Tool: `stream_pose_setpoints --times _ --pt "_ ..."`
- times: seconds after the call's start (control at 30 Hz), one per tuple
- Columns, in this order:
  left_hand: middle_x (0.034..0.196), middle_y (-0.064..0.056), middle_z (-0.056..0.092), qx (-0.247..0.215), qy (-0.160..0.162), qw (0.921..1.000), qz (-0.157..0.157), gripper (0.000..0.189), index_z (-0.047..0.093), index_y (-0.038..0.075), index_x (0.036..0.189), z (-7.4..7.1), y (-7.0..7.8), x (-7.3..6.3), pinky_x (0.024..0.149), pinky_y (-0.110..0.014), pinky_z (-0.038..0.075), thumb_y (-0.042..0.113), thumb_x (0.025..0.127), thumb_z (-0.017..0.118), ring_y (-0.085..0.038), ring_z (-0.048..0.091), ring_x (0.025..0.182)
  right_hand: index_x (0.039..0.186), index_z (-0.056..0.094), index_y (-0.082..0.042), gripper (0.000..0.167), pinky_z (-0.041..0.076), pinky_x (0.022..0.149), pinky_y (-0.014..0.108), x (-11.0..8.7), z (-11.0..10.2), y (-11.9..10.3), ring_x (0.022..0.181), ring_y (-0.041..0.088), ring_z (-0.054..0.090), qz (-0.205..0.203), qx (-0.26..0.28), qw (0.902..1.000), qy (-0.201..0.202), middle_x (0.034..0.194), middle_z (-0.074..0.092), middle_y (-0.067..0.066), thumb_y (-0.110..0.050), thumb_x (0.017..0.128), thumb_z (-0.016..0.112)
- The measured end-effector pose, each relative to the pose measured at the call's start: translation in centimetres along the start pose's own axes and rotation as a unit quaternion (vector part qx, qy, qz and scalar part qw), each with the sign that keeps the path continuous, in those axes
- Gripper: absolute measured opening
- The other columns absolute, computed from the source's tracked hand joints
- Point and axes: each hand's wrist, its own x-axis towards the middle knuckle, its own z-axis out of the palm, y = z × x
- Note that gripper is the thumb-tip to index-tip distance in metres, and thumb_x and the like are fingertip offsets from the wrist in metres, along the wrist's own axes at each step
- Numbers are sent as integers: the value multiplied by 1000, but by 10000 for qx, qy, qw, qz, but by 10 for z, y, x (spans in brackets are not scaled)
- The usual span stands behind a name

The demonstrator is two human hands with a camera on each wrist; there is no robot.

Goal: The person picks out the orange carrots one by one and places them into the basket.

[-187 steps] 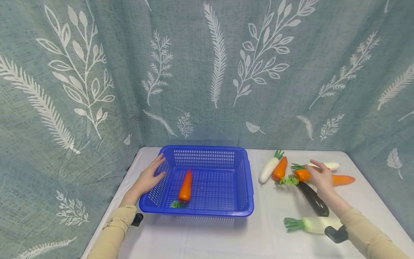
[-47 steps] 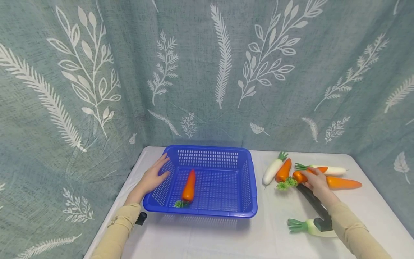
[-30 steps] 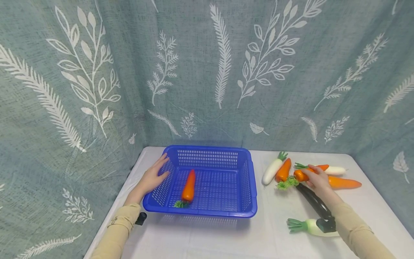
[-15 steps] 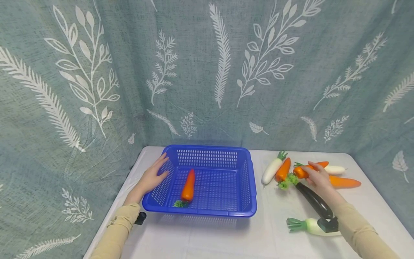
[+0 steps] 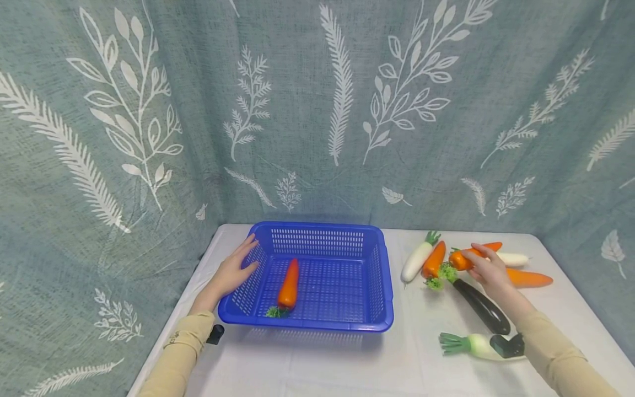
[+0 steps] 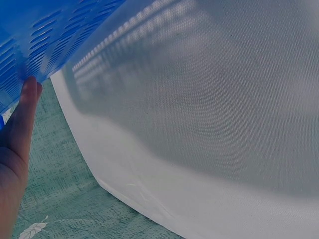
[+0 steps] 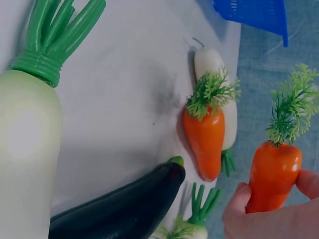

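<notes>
My right hand (image 5: 490, 274) pinches an orange carrot (image 5: 461, 261) with a leafy green top between thumb and fingers. In the right wrist view this carrot (image 7: 273, 172) stands leaf end up, its lower part covered by the hand. Below that hand lies a dark eggplant (image 5: 481, 306). My left hand (image 5: 229, 277) rests at the left side of a blue basket (image 5: 307, 325), fingers extended along it. The left wrist view has fingertips (image 6: 31, 85) against the basket's slotted wall (image 6: 47, 37). Inside the basket is another carrot (image 5: 288, 286).
A white radish (image 5: 415, 262) and a carrot (image 5: 434, 260) lie side by side right of the basket. Behind the right hand are another white radish (image 5: 515, 259) and a carrot (image 5: 531, 278). A large pale green-white radish (image 5: 481, 347) lies nearer the front of the white table (image 5: 317, 369).
The right hand reached down to the carrot, took hold of it and has raised it slightly, with its leafy top shifting off the neighbouring carrot. The left hand stays at the basket.
</notes>
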Motion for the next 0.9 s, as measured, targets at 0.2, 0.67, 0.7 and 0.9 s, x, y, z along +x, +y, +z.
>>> stream_pose_setpoints --times 0.2,0.67,0.7,0.9 --pt "155 -21 23 -15 -8 10000 -38 56 36 -4 143 0 0 -1 111 -59 27 11 92 55 -43 28 139 120 46 -34 31 50 72 9 -7 2 -3 74 -6 55 -110 235 9992 -304 109 41 -10 -23 93 56" --pt "155 -21 24 -18 6 10000 -13 56 36 -4 143 -1 1 0 111 -59 28 11 92 55 -44 28 139 109 46 -35 20 49 73 8 -19 10 -11 78 -6 54 -344 319 9961 -747 97 50 -19 -26 94 56" --pt "155 -22 24 -1 16 10000 4 56 36 -4 143 -1 1 0 110 -60 28 12 92 54 -44 28 139 108 46 -35 19 49 73 8 -19 11 -11 78 -6 54 -356 353 9957 -784 95 51 -20 -25 95 56" --pt "154 -22 24 11 11 10000 9 56 36 -5 142 -2 2 -1 111 -60 27 12 92 54 -44 28 138 114 45 -34 22 49 75 8 -21 16 -13 80 -6 56 -452 264 9949 -859 105 43 -14 -26 95 55"
